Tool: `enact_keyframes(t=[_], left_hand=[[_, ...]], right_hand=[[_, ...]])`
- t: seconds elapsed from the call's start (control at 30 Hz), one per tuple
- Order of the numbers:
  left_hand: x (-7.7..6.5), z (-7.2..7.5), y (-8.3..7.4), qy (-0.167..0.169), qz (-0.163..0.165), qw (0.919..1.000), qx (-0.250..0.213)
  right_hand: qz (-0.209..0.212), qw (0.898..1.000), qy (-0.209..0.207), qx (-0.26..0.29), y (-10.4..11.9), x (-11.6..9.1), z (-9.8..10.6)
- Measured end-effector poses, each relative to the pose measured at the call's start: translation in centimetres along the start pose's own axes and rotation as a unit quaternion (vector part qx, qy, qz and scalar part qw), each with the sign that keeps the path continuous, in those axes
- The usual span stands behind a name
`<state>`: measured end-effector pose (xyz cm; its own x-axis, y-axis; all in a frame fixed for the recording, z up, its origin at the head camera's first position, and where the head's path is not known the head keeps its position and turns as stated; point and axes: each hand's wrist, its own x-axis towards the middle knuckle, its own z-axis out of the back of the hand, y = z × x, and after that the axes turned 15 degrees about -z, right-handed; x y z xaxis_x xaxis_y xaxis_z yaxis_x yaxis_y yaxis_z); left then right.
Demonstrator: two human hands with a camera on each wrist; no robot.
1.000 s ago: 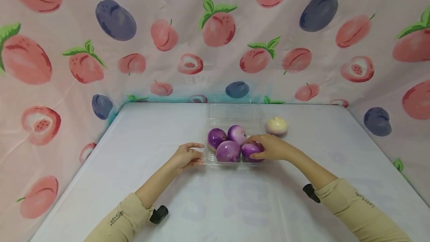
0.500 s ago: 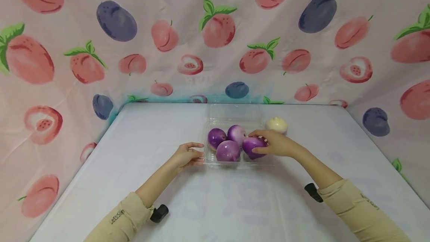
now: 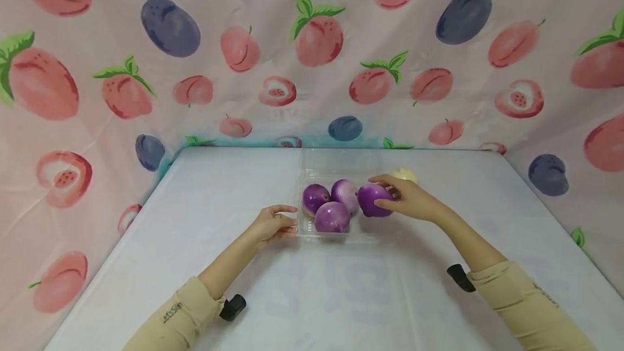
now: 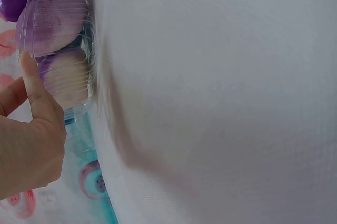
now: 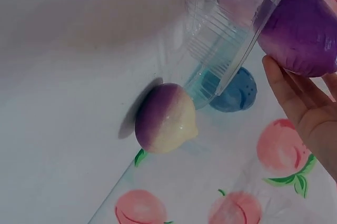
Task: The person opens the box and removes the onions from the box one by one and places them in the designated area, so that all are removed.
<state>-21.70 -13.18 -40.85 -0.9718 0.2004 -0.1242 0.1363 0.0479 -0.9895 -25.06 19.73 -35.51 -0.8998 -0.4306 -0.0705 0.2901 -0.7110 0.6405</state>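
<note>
A purple onion [image 3: 375, 200] is held in my right hand [image 3: 411, 198], thumb on its near side and fingers round its far side. In the right wrist view this onion [image 5: 303, 31] hangs above the rim of a clear plastic container [image 3: 363, 228]. Inside the container are a dark purple onion [image 3: 316, 200], a pale purple and white onion [image 3: 344, 195] and a lilac onion [image 3: 332, 218] in front. My left hand [image 3: 269, 225] touches the container's left side with fairly straight fingers, the thumb tip right at the rim in the left wrist view.
The container's clear lid [image 3: 341, 160] lies folded back behind it. A cream and purple onion [image 5: 164, 118] rests on the white table to the right, partly hidden by my right hand in the head view. A fruit-print cloth [image 3: 273, 31] hangs behind the table.
My right hand has lifted the purple onion from the container's front right and moved it up, away and slightly right. The left hand has stayed at the container's side.
</note>
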Motion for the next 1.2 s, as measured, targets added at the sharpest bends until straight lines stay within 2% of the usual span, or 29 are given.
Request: enact_keyframes(t=[0.43, 0.57, 0.7, 0.97, 1.2], left_hand=[[0.2, 0.1, -0.2, -0.004, 0.002, 1.0000, -0.001], [0.1, 0.1, -0.1, 0.005, 0.000, 1.0000, -0.004], [0.2, 0.2, 0.0, 0.009, -0.003, 0.9999, -0.007], [0.1, 0.4, 0.1, 0.003, 0.000, 1.0000, -0.007], [0.2, 0.0, -0.1, 0.003, 0.006, 0.9999, -0.010]], right_hand=[[0.015, 0.999, -0.006, 0.034, -1.2, 0.3, 1.3], [-0.008, 0.995, 0.005, 0.102, -1.9, 0.3, 1.4], [-0.042, 0.988, -0.008, 0.152, -2.6, 0.3, 1.6], [-0.068, 0.984, -0.032, 0.161, -3.4, 0.2, 1.7], [-0.093, 0.982, -0.057, 0.156, -4.0, 0.0, 2.3]])
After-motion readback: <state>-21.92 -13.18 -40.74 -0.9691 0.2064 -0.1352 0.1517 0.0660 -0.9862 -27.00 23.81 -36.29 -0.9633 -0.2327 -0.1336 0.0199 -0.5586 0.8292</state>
